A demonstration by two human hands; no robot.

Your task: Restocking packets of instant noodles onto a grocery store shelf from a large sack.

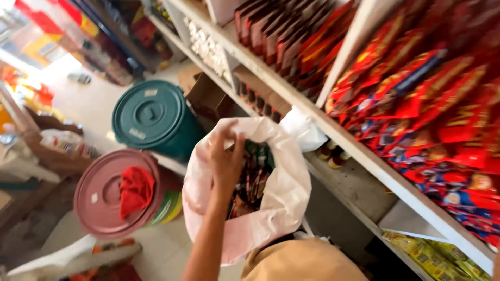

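White wooden shelving (364, 156) runs along the right of the room, its upper tier packed with red foil snack packets (427, 93) and its lower tier lined with small dark bottles (260, 101). On the pale tiled floor (94, 104) to the left stand a round green plastic bin with a lid (151, 117) and a maroon lidded bin (104, 200) bearing a crumpled red cloth (135, 190). Bright daylight floods in from the far upper left.

One bare forearm rises from the bottom edge of the frame, a little left of centre, and slants up toward the middle. Its hand (225, 158) sits at the centre of the frame, back toward the camera, fingers (221, 132) curled forward and pinched over an edge. Which arm it is cannot be told, and no second hand shows.
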